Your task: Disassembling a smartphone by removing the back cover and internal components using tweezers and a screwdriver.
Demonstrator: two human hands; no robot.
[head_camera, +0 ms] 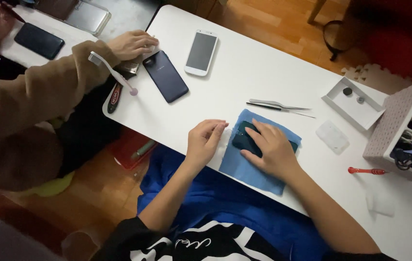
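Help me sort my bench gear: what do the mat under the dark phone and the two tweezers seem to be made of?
Mat: looks like soft blue cloth, matte, edge draping over the table rim. Tweezers: probably metal, thin and grey, one with a pale sheen; too small to be sure.
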